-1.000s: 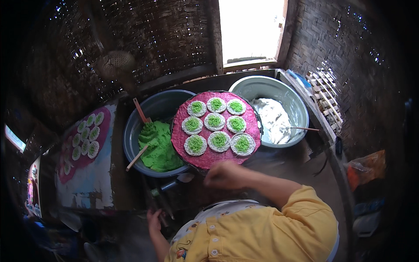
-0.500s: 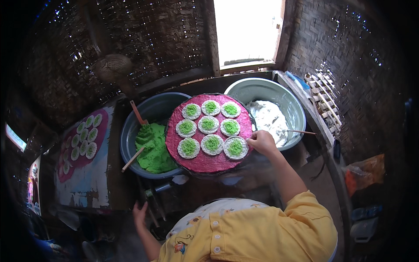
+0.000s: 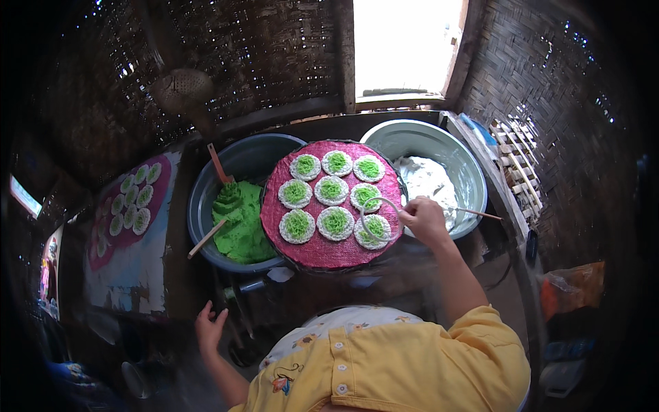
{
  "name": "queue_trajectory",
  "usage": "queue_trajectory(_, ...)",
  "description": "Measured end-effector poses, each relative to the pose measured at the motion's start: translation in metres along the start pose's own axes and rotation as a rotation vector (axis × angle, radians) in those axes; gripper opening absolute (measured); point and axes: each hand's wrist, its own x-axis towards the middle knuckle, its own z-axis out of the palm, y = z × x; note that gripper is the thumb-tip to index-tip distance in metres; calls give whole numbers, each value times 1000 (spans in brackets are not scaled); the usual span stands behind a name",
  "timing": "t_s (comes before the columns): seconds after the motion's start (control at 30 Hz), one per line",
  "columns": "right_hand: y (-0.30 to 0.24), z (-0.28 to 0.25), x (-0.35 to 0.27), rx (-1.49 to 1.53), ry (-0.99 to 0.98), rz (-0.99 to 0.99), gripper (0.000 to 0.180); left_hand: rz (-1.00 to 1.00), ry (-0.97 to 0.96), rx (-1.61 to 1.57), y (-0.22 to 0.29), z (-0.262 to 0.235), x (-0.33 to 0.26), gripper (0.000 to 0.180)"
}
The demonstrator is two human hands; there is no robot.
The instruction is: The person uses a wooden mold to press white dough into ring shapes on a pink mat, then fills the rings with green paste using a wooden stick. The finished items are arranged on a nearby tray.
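My right hand (image 3: 423, 218) pinches a thin pale ring (image 3: 382, 199) between the fingertips. The ring is tilted and lifted over the front-right corner of a round tray covered in pink cloth (image 3: 329, 257). Several round white cakes with green shredded tops lie in rows on that cloth. Closest to the ring is the front-right cake (image 3: 373, 233), partly seen through it. My left hand (image 3: 211, 326) hangs low at the left, below the green tub, its fingers apart and holding nothing.
Left of the tray, a blue-grey tub (image 3: 197, 230) holds a green crumbly mass (image 3: 244, 230) and two sticks. A pale green tub (image 3: 473, 172) with white mixture (image 3: 425, 180) and a stick stands at right. Further left, similar cakes lie on another pink cloth (image 3: 103, 255) upon a table.
The ring has come up off the front-right cake and tilted in my right hand. My left hand has shifted slightly left and up, fingers spread. The whole view has moved a little.
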Motion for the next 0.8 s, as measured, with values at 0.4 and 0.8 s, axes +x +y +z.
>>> queue_trajectory(0.4, 55, 108, -98, 488, -829, 347, 20, 551, 140, -237, 139, 53, 25, 18)
queue_trajectory(0.8, 29, 28, -71, 447, -1120, -62, 26, 395, 149, 208, 189, 119, 92, 42)
